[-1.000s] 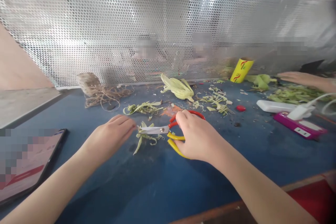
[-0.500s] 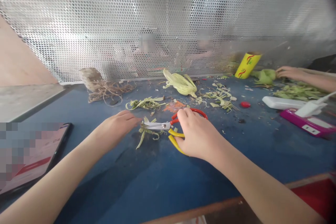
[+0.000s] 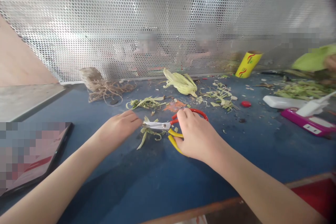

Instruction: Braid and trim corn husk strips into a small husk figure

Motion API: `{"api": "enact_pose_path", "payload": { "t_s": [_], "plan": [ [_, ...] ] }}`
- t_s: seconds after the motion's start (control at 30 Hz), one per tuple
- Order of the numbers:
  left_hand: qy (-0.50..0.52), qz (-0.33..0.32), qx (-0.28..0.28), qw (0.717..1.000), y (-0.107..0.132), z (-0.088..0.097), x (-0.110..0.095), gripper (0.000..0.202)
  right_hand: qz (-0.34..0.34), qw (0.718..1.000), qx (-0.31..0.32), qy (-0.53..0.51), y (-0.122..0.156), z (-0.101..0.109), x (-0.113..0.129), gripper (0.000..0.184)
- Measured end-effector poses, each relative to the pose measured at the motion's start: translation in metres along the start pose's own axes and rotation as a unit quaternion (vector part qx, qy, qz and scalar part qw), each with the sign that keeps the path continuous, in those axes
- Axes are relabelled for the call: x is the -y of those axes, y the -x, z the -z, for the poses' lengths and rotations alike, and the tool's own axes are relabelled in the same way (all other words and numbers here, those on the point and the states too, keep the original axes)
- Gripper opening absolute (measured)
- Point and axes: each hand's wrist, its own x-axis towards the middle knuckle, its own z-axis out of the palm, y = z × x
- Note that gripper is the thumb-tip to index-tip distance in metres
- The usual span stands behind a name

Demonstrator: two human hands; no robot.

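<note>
Hands: right hand [image 3: 196,136] clenched through the red and yellow loops of the scissors [image 3: 168,127], blades nearly closed and lying low over the desk [image 3: 157,182]. Left hand [image 3: 120,127] curled, fingertips at the blade tips on a husk piece [image 3: 148,133]; pinching or only steadying, cannot tell. Husk piece lies on the desk under the blades, frayed into strips. Progress, judged: part done. Cut strips [image 3: 145,103] heaped just behind, more shreds [image 3: 220,98] to the right rear. One whole husk [image 3: 181,82] near the perforated screen [image 3: 168,24] looks uncut, so work is left. Twine tangle [image 3: 107,89] at left rear, tablet [image 3: 34,154] at left edge
</note>
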Motion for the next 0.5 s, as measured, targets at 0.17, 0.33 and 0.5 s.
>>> {"api": "enact_pose_path", "payload": {
  "t_s": [0.17,0.33,0.5],
  "plan": [
    [-0.033,0.006,0.004,0.999,0.0,0.0005,-0.0053,0.027,-0.001,1.0,0.001,0.006,-0.0006,-0.0003,0.0015,0.031],
    [-0.065,0.008,0.005,0.998,0.0,0.0008,-0.0049,0.026,0.002,1.0,-0.01,0.001,0.0008,-0.0026,0.001,0.032],
    [-0.061,0.0,0.013,0.998,-0.0004,0.0048,-0.0045,0.03,0.002,1.0,0.004,0.008,0.0017,-0.0015,0.0024,0.031]
  ]
}}
